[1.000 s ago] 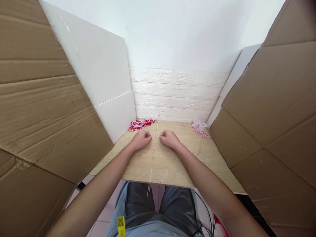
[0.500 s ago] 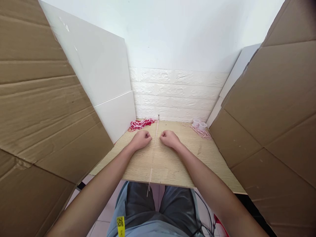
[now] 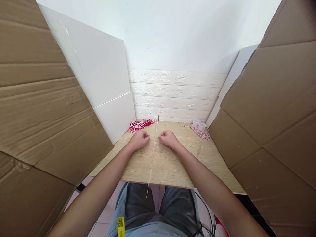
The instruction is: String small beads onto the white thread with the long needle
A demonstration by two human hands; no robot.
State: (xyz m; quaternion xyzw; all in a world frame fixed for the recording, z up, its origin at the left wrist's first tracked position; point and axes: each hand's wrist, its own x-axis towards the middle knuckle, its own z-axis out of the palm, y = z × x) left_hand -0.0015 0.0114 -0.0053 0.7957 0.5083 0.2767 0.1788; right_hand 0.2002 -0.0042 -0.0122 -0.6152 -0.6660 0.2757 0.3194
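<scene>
A thin pale cord (image 3: 153, 153) runs from a small hook (image 3: 158, 117) at the wall down the wooden table (image 3: 177, 168), with its loose ends over the front edge. Left of the cord, my left hand (image 3: 140, 140) is closed in a pinch. My right hand (image 3: 169, 139) is pinched on the other side, close to the cord. A faint thin strand stretches across the cord between both hands and seems held in their fingertips. A short loose thread shows below my right fingers.
Red and white cord (image 3: 140, 125) lies in a tangle at the back left. Two clear cups (image 3: 201, 126) and pink cord (image 3: 202, 134) are at the back right. Cardboard panels (image 3: 49, 98) flank the table on both sides.
Both hands have shifted very slightly left in the view, and the strand between them shows more clearly. The main cord stays stretched from the hook.
</scene>
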